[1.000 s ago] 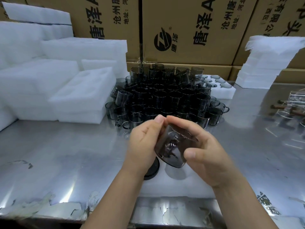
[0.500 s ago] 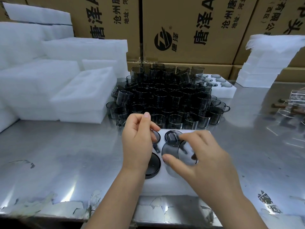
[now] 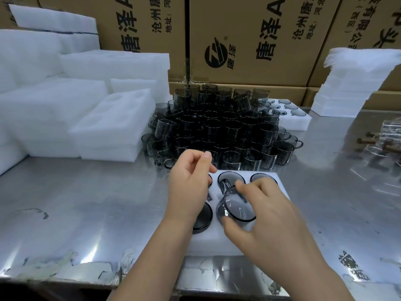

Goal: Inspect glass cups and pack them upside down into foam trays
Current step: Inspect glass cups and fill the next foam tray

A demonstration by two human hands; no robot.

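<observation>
A white foam tray lies on the steel table in front of me, with several smoky glass cups set upside down in its holes. My right hand grips one smoky glass cup bottom-up, down in the tray's near middle hole. My left hand hovers over the tray's left side, fingers loosely curled, holding nothing. An upturned cup shows partly beneath it. A big heap of smoky glass cups stands just behind the tray.
Stacks of white foam trays fill the left. A filled foam tray sits behind the heap, and foam sheets pile at the right. Cardboard boxes wall the back. Clear glass items lie at the right edge.
Both hands held the cup up together a second ago. My right hand has turned it over and lowered it into the tray, and my left hand has let go.
</observation>
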